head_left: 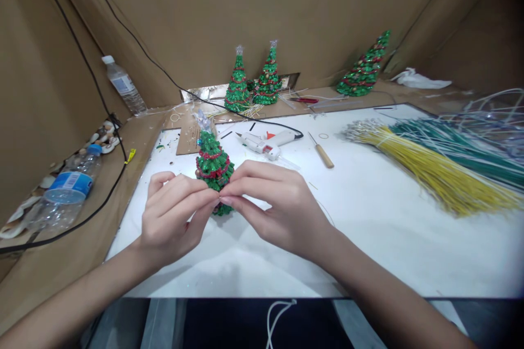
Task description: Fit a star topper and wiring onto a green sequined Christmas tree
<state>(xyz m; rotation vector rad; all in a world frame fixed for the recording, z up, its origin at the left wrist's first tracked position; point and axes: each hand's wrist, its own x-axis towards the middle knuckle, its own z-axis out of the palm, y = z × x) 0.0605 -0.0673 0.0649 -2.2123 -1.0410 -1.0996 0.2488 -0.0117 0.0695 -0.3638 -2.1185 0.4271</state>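
Note:
A small green beaded Christmas tree with red garland and a clear star topper stands on the white board in front of me. My left hand and my right hand meet before its lower part, fingertips pinched and almost touching. Whatever lies between the fingertips is too small to make out. Behind the tree, to the right, lies a white glue gun. An awl with a wooden handle rests farther right.
Two finished-looking trees stand at the back, and a third tree leans at the back right. Yellow wire bundles and green ones cover the right side. Plastic bottles lie left; a black cable crosses there.

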